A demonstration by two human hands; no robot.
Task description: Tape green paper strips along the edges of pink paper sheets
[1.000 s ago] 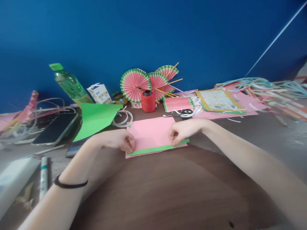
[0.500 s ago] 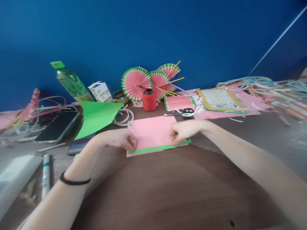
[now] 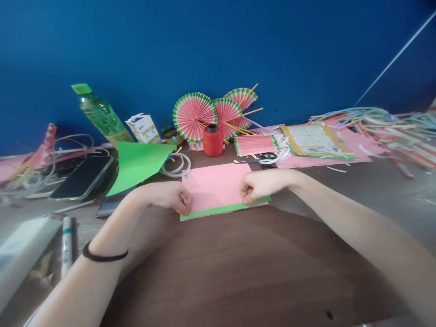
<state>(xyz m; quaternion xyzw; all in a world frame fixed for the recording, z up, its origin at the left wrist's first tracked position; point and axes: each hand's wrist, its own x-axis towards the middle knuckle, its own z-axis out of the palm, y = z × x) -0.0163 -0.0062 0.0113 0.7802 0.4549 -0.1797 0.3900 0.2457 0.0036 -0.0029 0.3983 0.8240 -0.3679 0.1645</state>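
A pink paper sheet (image 3: 214, 186) lies on the brown table in front of me. Along its near edge runs a narrow green paper strip (image 3: 218, 210), with a thin line of pink showing below it in places. My left hand (image 3: 173, 198) is closed, its fingertips pinching the strip near the left end. Closer to the other end, my right hand (image 3: 254, 187) is also closed, fingertips on the strip, which sticks out a little past the pink sheet's right side. A tiny green piece (image 3: 185, 176) sits at the sheet's far left corner.
Behind the sheet stand a red thread spool (image 3: 213, 141) and pleated watermelon-coloured fans (image 3: 194, 117). Black scissors (image 3: 267, 159) lie at its far right. A green sheet (image 3: 139, 163), a phone (image 3: 81, 177), a bottle (image 3: 102, 116) and a marker (image 3: 67, 243) are on the left.
The green strip has shifted slightly left, its left end now at the pink sheet's left edge. My left hand has moved a little left with it; my right hand barely moved.
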